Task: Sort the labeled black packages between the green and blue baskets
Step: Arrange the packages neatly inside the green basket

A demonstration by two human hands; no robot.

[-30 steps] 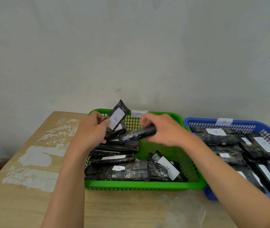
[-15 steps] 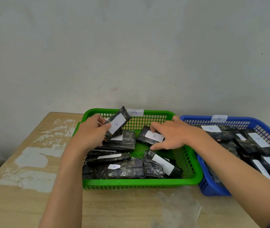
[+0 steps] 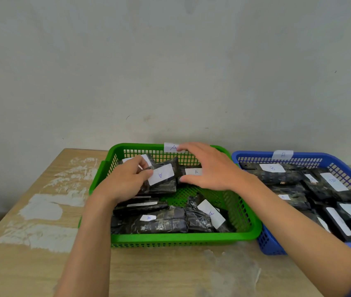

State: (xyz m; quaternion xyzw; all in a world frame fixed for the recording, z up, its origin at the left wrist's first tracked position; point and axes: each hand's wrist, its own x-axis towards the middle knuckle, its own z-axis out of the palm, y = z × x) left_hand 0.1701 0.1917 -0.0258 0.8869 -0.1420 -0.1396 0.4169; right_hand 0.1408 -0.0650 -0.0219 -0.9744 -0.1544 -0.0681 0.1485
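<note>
- Black packages (image 3: 163,224) lie piled in the green basket (image 3: 170,237), and every white label I can read there says A.
- More packages (image 3: 281,179) fill the blue basket (image 3: 253,156), which sits just beside the green one at its 3 o'clock. A few of their labels read B and the rest are too blurred to tell.
- The left hand (image 3: 125,181) is over the green basket's 10 o'clock corner. Its fingers (image 3: 144,173) and thumb are clamped on the left edge of one tilted package (image 3: 161,179), whose A label faces up.
- I cannot tell whether that tilted package is lifted clear or leaning on the pile beneath it.
- The right hand (image 3: 211,168) hovers at the green basket's 12 o'clock end, fingers straight and spread apart, gripping nothing.
- Under its palm lies another A package (image 3: 192,172), with the thumb close by its near edge. Whether they touch is unclear.
- A paper tag (image 3: 171,147) marked A is stuck to the green basket's far rim, and a B tag (image 3: 282,154) to the blue basket's.
- Both baskets stand on a pale wooden tabletop (image 3: 159,273), which has white smears (image 3: 41,211) at 9 o'clock and a plain wall (image 3: 170,61) behind it.
</note>
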